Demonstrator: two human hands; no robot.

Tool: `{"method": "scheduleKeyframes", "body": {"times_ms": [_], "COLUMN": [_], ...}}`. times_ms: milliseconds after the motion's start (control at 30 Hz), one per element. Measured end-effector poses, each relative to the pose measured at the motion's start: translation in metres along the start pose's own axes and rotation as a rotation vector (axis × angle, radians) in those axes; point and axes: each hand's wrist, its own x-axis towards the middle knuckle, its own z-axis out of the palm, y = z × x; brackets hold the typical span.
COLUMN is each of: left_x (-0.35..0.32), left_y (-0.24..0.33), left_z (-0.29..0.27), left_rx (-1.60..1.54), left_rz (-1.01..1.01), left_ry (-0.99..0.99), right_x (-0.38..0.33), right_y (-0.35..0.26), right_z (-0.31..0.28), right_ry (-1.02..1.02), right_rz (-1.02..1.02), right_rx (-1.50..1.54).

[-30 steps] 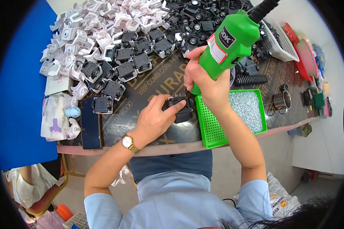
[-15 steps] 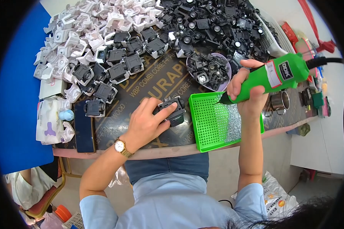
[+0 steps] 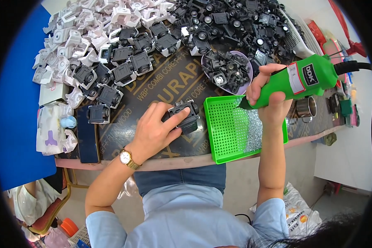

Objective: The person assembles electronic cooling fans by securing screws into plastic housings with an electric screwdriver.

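My left hand (image 3: 159,126) is closed around a black camera-like housing (image 3: 186,118) on the dark tabletop, with the fingers laid over its top and near side. In my right hand (image 3: 270,93) is a green electric screwdriver (image 3: 299,78), its black cable leaving at the right. The tool's dark tip points down-left over a green perforated tray (image 3: 223,140). Small silvery screws (image 3: 254,132) lie heaped in the tray's right part. Just beyond the tray, a lilac bowl (image 3: 251,74) holds small black parts.
White plastic shells (image 3: 70,37) pile up at the far left, black housings (image 3: 235,29) at the far right. Several assembled units (image 3: 122,72) lie between. A phone (image 3: 88,140) rests near the left edge. A metal mug (image 3: 305,108) and a white basket (image 3: 299,45) stand at right.
The view has shifted slightly. Both hands keep their holds, and the screwdriver's tip stays over the tray.
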Motion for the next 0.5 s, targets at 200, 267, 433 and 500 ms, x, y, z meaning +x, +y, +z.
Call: {"method": "scheduleKeyframes", "body": {"times_ms": [200,267,433,500], "left_x": [0.001,0.000,-0.001,-0.001], "left_y": [0.002,0.002,0.004,0.005], "left_z": [-0.003,-0.003,-0.003,-0.005], "left_rx": [0.005,0.011,0.032,0.021], "left_rz": [-0.016,-0.021,-0.038,-0.043], "left_ry": [-0.026,-0.027,-0.026,-0.028], "right_x": [0.000,0.000,0.008,0.011], "right_y": [-0.003,-0.004,-0.029,-0.040], "right_z": [0.002,0.008,0.032,0.054], "right_ry": [-0.048,-0.029,-0.047,-0.086], "right_rz": [0.040,0.021,-0.018,0.005], "right_rx": [-0.020,-0.063,-0.075,-0.031]}}
